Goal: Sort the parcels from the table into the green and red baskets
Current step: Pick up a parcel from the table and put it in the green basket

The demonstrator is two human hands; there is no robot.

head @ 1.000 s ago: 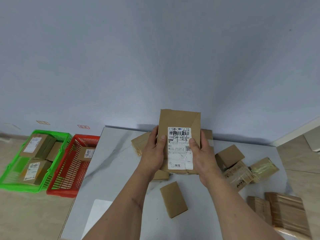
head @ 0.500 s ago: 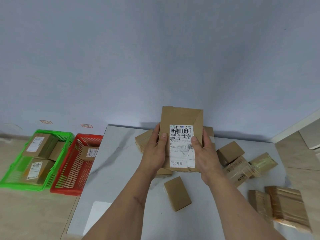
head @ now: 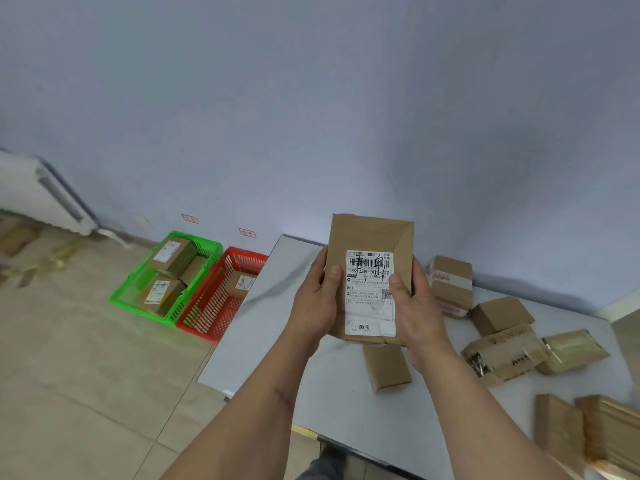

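Observation:
I hold a flat brown cardboard parcel with a white shipping label upright above the white marble table. My left hand grips its left edge and my right hand grips its right edge, thumbs on the label. On the floor to the left stand a green basket with three parcels in it and a red basket with one parcel in it. More brown parcels lie on the table: a small one under my hands and several to the right.
A taped box stands against the wall behind my right hand. Flat parcels lie at the table's near right corner. A white radiator is at the far left wall. Tiled floor surrounds the baskets.
My head and view have swung left, so the baskets and floor now show more fully. Both hands still hold the labelled parcel, carried slightly leftward over the table.

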